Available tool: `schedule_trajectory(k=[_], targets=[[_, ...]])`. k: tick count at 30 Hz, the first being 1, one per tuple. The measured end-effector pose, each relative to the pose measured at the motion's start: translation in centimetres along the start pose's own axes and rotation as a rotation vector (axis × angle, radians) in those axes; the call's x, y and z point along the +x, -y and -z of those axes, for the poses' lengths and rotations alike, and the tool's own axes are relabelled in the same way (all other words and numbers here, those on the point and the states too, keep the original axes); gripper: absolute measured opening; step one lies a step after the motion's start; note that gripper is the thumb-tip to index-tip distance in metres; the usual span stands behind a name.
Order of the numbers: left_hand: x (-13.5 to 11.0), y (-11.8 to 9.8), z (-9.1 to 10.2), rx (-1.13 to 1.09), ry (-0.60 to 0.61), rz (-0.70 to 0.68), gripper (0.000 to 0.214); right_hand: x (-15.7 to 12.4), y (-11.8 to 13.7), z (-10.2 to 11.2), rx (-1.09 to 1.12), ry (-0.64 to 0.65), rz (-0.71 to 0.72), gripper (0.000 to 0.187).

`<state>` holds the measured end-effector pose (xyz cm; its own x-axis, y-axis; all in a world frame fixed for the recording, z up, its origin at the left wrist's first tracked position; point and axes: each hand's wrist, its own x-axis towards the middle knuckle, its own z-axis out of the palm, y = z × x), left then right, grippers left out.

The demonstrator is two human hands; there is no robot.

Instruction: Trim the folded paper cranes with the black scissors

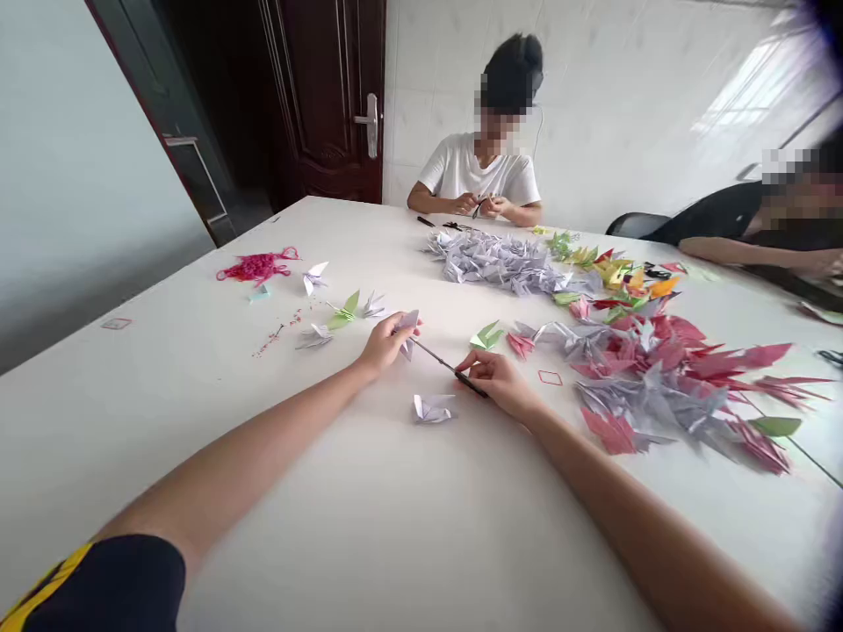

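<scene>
A pale lilac folded-paper crane (pixel 407 332) is pinched in the closed fingers of the left hand (pixel 384 344) over the white table (pixel 277 456), while the curled fingers of the right hand (pixel 495 383) grip a thin black-handled metal needle (pixel 448 366), its tip at the crane.

Craft workroom (home or shop unclear). White wall tiles (pixel 428 132), dark panelled door (pixel 322 96), long white tabletop (pixel 369 527) with folded paper (pixel 493 263).

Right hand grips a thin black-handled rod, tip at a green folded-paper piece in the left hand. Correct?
No, the colour is wrong. The head view shows the folded paper piece in the left hand is pale grey-lilac, not green. The right hand does grip the thin black-handled rod, tip at that piece.
</scene>
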<state>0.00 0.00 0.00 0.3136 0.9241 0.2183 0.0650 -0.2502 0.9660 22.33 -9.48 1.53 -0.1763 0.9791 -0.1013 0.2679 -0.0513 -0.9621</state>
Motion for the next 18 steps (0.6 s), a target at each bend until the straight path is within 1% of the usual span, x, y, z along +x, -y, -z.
schedule_trajectory(k=[6, 12, 15, 18], targets=[[-0.3, 0.1, 0.0, 0.014, -0.043, 0.012, 0.035, 0.0, -0.5, 0.2, 0.002, 0.001, 0.017, 0.034], [-0.4, -0.5, 0.0, -0.006, -0.056, 0.031, 0.030, -0.1, -0.3, 0.1, -0.006, 0.005, 0.021, 0.029], [-0.6, -1.1, 0.0, -0.078, -0.034, 0.091, 0.033, -0.1, -0.2, 0.1, 0.002, 0.005, 0.024, 0.029], [-0.8, -1.8, 0.1, -0.216, 0.018, 0.142, 0.038, -0.1, -0.4, 0.2, 0.003, 0.004, 0.036, 0.030]])
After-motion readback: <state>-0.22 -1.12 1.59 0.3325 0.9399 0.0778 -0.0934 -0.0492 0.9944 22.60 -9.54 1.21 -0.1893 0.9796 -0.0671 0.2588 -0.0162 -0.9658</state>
